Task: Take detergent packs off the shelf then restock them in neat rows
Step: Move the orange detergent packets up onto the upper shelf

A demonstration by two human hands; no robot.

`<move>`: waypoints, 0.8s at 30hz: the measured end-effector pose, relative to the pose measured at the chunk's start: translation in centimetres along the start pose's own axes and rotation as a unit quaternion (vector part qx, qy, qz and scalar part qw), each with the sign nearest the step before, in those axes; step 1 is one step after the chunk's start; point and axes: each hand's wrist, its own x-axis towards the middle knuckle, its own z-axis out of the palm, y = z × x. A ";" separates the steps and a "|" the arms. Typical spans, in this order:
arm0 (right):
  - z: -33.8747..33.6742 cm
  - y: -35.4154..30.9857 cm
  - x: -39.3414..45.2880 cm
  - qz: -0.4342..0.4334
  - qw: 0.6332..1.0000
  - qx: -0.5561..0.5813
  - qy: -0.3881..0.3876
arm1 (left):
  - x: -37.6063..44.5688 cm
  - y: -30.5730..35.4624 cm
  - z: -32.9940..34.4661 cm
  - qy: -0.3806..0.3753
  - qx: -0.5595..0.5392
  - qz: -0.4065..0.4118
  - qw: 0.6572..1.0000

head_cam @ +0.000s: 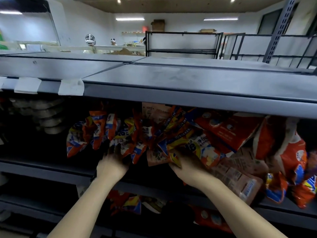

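Both hands reach into the middle shelf [51,166], where detergent packs [106,133] stand jumbled. The right hand [184,163] grasps one pack [190,146]; the left hand [112,164] touches another, grip unclear. Lifting packs singly should avoid toppling neighbours.

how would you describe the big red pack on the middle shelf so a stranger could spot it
Start at the grey metal shelf spanning the view and look just beneath its front edge, right of centre. The large flat red pack leans there, plainer and broader than the crumpled orange, blue and yellow detergent packs around it.
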 end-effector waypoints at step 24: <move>7.6 -6.5 12.6 0.193 0.939 0.247 0.138 | 7.3 -4.1 2.2 -0.028 -0.139 0.081 0.987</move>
